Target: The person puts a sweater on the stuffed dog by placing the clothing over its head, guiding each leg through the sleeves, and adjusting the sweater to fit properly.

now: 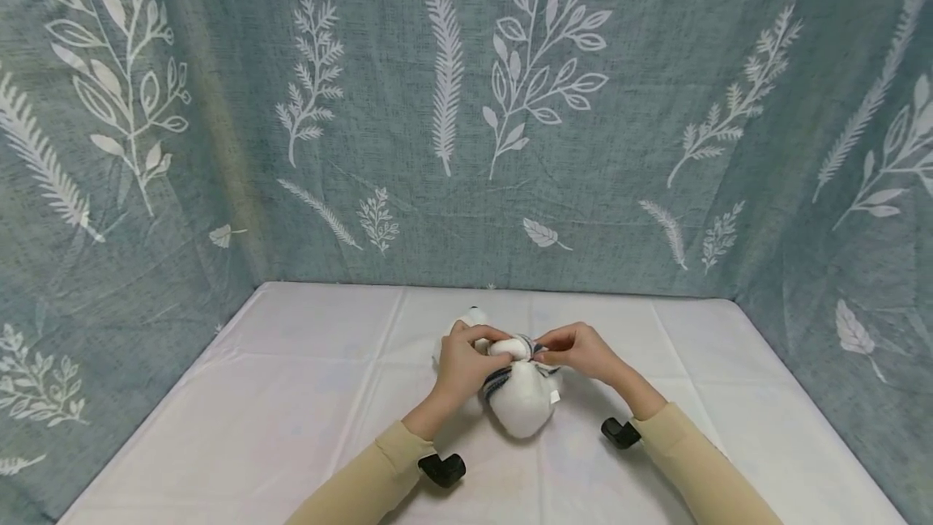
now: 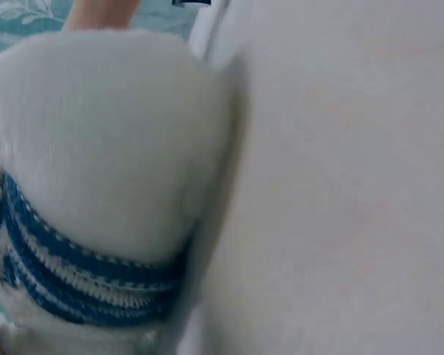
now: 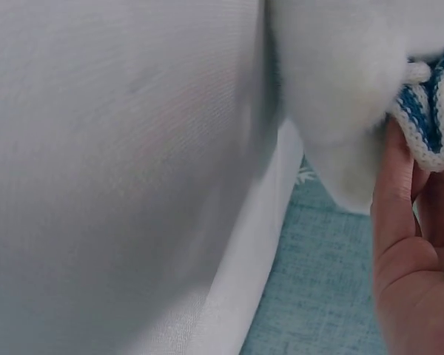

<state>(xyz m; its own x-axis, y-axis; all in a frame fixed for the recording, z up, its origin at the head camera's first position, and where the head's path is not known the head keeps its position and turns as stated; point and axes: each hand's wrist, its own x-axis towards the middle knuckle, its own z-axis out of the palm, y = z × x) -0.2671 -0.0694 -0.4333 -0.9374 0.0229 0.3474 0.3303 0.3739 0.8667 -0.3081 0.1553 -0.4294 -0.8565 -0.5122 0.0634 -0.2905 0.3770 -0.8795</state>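
Note:
A white plush toy point(image 1: 519, 405) lies on the white table, its dark nose at the far end and a small white tag on its near right side. Round its body runs a blue-and-white knitted garment point(image 2: 96, 277). My left hand point(image 1: 464, 363) pinches a white roll of the toy between thumb and index finger, beside the knit. My right hand point(image 1: 583, 352) pinches the garment's folded edge, seen close up as a white-rimmed blue fold point(image 3: 428, 122) between the fingertips. Behind my left hand, part of the toy's far end is hidden.
The white cloth-covered table point(image 1: 291, 395) has crease lines. Blue-green curtains point(image 1: 394, 104) with white leaf prints stand along its back and both sides. A black wrist-worn device point(image 1: 442, 471) is on the left sleeve, another black device point(image 1: 619, 433) on the right.

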